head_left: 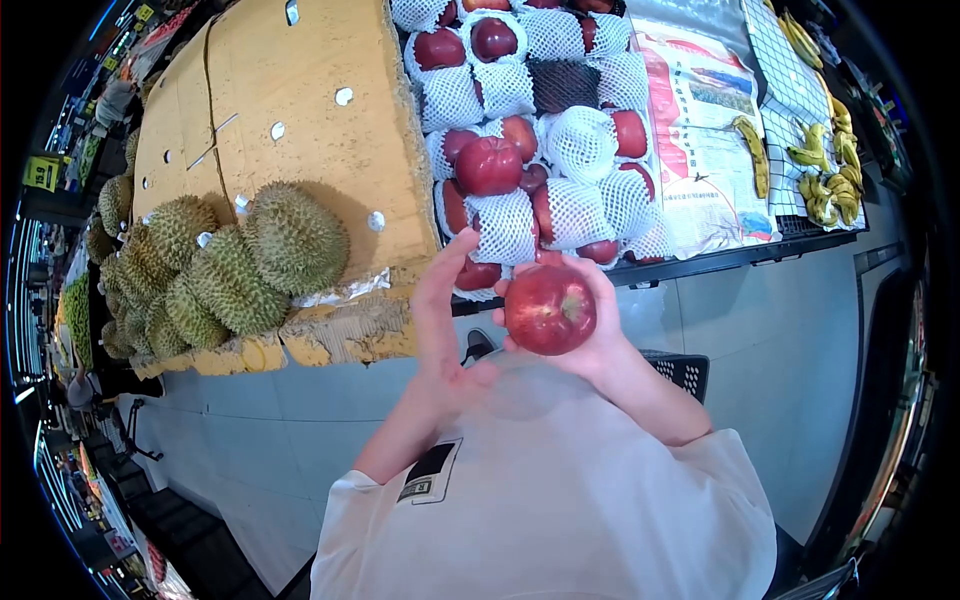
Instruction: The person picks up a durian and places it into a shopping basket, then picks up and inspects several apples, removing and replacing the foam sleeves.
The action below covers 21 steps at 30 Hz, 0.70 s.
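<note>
Holding a bare red apple snug in the right hand, fingers curled around it. Keeping the left hand open, fingers straight, just beside it, maybe touching. Netted apples lying beyond the fingertips.

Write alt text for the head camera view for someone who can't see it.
The right hand holds a bare red apple above a display of apples in foam nets, while the open left hand sits beside it. Durians lie on cardboard at left, bananas at right.
</note>
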### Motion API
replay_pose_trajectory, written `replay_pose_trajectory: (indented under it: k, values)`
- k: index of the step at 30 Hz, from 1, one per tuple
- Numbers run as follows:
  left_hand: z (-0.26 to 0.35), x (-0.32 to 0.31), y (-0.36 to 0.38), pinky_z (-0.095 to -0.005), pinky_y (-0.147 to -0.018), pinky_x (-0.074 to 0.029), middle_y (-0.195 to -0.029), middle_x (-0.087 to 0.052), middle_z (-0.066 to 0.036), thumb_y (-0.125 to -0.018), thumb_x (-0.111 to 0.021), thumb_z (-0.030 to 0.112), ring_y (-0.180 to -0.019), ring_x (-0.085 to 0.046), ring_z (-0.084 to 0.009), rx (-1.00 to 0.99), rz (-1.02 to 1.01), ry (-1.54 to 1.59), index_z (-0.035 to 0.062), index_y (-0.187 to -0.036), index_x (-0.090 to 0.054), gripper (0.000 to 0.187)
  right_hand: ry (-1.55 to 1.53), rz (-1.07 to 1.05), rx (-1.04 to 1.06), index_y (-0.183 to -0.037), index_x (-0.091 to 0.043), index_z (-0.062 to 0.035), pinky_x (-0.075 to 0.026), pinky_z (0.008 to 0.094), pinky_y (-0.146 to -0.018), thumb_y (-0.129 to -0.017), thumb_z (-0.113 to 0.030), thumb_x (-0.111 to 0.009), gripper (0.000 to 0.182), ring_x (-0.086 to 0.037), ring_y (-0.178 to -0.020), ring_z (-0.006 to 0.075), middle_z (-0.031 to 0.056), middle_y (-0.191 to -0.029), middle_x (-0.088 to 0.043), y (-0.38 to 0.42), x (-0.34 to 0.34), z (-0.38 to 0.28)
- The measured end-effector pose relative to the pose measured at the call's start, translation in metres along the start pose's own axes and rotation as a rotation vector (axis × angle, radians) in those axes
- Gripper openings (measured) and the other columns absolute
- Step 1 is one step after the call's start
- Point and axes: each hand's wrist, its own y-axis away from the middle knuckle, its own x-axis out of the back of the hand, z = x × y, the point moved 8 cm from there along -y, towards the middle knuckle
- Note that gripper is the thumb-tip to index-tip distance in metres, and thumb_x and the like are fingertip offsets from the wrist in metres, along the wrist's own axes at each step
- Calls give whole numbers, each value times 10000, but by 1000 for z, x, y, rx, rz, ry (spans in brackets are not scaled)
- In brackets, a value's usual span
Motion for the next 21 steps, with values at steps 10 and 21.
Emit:
replay_pose_trajectory:
  k: [10,21]
  values:
    - [-57,-33,43,-556,-1037,-419,-1443,-421,-172,-904,-541,624,-1318,-458,-355,855,47,965,80,-1436,-339,787,598,-139,583,-1210,-550,40,-499,444,-967,-951,-441,-477,551,-622,-1114,354,240,-1230,-606,15,-38,-52]
    - [-56,-62,53,-478,-822,-594,-1461,-388,-202,-789,-702,650,-1181,-532,-437,888,-193,1589,131,-1482,-300,954,1120,-232,995,-1236,-474,-3,-357,473,-1079,-1020,-536,-326,595,-538,-1224,335,241,-1305,-541,33,-69,-57]
